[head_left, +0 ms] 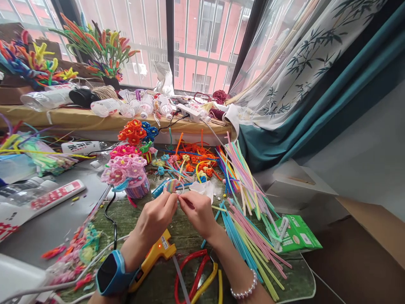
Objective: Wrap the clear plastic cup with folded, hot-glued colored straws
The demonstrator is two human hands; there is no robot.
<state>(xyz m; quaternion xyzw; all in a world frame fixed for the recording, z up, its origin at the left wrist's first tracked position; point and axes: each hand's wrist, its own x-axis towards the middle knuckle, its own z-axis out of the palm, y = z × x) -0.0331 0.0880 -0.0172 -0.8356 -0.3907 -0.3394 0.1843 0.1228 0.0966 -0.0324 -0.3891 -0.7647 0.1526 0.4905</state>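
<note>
My left hand [157,214] is closed around a small striped pastel piece [171,185], apparently of pipe cleaners wound side by side. Close beside it, my right hand [200,212] pinches at the piece's edge, where a pale strand [181,185] curves up between the hands. What exactly its fingertips hold is hidden. Under my left wrist lies a yellow glue gun [161,248] with a red light lit. Red looped handles [193,270] and yellow handles [209,283] of tools rest between my forearms. Just beyond the hands are a blue cylinder [160,188] and crumpled white paper [202,188].
Pink pipe-cleaner flowers [126,171] stand in a striped pot on the left, with orange flowers [132,132] behind. Bundles of pipe cleaners [249,240] lie right, near a green packet [299,234]. A black cable [114,219] crosses the left side. Bottles [106,107] line the windowsill.
</note>
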